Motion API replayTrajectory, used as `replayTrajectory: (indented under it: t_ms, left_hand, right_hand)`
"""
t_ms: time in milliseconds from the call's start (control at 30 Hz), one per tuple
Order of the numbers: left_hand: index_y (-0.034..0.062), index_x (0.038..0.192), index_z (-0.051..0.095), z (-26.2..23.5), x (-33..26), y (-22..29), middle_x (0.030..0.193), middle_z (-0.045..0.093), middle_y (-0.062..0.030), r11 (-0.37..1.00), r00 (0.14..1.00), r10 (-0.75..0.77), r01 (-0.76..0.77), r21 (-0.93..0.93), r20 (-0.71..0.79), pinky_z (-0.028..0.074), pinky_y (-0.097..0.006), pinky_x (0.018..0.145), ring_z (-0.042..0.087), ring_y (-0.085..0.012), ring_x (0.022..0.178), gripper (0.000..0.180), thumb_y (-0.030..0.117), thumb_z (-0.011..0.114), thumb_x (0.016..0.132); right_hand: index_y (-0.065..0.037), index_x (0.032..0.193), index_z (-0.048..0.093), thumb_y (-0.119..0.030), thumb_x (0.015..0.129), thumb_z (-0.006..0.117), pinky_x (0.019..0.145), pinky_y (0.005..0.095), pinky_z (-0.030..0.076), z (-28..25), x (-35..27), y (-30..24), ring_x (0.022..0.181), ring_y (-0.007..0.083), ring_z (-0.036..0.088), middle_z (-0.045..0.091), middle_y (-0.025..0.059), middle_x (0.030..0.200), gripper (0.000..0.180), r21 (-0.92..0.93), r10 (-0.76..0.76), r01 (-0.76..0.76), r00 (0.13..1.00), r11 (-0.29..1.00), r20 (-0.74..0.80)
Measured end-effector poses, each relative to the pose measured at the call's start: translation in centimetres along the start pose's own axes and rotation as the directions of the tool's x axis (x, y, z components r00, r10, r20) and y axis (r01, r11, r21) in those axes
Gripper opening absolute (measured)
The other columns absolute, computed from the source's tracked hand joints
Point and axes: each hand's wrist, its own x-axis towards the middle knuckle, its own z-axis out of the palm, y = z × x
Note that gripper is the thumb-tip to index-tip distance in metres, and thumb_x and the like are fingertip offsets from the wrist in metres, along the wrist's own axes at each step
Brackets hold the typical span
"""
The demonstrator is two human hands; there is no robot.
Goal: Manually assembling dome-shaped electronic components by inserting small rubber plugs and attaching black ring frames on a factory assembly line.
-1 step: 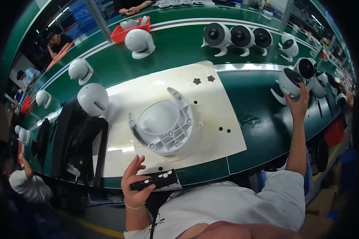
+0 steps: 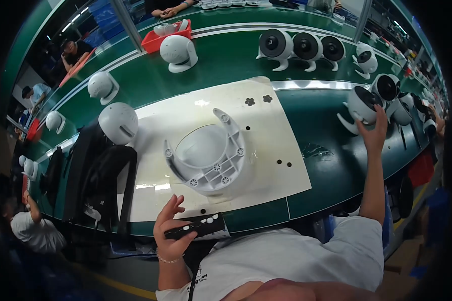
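gripping as before, the left hand (image 2: 172, 232) clasps a black remote (image 2: 195, 227), right hand (image 2: 374, 131) grasps a white fan (image 2: 362, 106).

White fan housing (image 2: 208, 158) on a cream mat (image 2: 281, 150); dark green bench (image 2: 331, 155); black remote (image 2: 196, 228) with white buttons; far left, red tray (image 2: 158, 42); white shirt (image 2: 296, 261).

A long green workbench (image 2: 226, 60) with a cream mat (image 2: 286, 165), under bright overhead lights.
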Motion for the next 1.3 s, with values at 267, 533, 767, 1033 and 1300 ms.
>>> replayTrajectory:
  t_ms: [267,533,767,1033,1300]
  left_hand:
    - [-0.0043,0.076,0.058,0.5,-0.7,1.4,0.108,0.053,-0.0237,0.978,0.990,-0.141,0.138,-0.156,-0.007,0.049,-0.033,0.071,0.061,-0.0317,0.085,0.023,-0.002,0.070,0.056]
    - [-0.0021,0.068,0.052,4.6,0.9,5.7,0.078,0.057,-0.0167,0.992,0.969,0.032,0.000,0.130,-0.245,0.046,-0.031,0.062,0.058,-0.0235,0.064,0.042,0.031,0.076,0.058]
    - [-0.0025,0.085,0.054,8.7,3.1,6.7,0.091,0.058,-0.0146,0.991,0.974,-0.135,0.133,-0.025,-0.183,0.042,-0.031,0.078,0.055,-0.0219,0.085,0.029,0.007,0.071,0.063]
    - [-0.0019,0.082,0.057,8.7,2.2,6.4,0.069,0.056,-0.0026,0.984,0.960,-0.178,0.174,-0.039,-0.216,0.040,-0.020,0.057,0.050,-0.0077,0.063,0.021,-0.004,0.070,0.066]
    - [-0.0028,0.075,0.058,8.5,1.0,6.0,0.065,0.057,-0.0052,0.999,0.969,0.000,0.012,0.047,-0.246,0.039,-0.020,0.052,0.050,-0.0092,0.057,0.016,-0.002,0.071,0.066]
  right_hand:
    - [-0.011,0.125,0.038,-0.026,0.063,0.071,0.097,0.0421,0.026,-2.5,-1.4,-8.2,0.121,0.0315,0.032,0.033,0.0104,0.130,0.071,-0.117,-0.108,0.110,0.994,0.987,0.025]
    - [-0.003,0.112,0.049,-0.026,0.070,0.071,0.089,0.0345,0.038,-9.6,-1.3,-24.6,0.109,0.0279,0.043,0.043,0.0130,0.120,0.052,0.971,-0.819,-0.217,0.572,-0.102,0.041]
    - [-0.004,0.097,0.054,0.000,0.072,0.063,0.077,0.0322,0.042,-7.7,-1.4,-25.0,0.089,0.0248,0.051,0.052,0.0097,0.095,0.027,0.953,-0.705,-0.291,0.694,-0.090,0.145]
    - [-0.003,0.109,0.047,0.004,0.078,0.054,0.073,0.0246,0.044,-7.6,-2.1,-24.4,0.087,0.0136,0.052,0.049,0.0078,0.102,0.032,0.934,-0.751,-0.357,0.615,0.009,0.242]
    - [-0.003,0.109,0.046,0.001,0.080,0.056,0.081,0.0276,0.043,-8.4,-1.4,-24.3,0.091,0.0128,0.053,0.054,0.0078,0.100,0.032,0.642,-0.762,-0.764,0.452,-0.063,0.464]
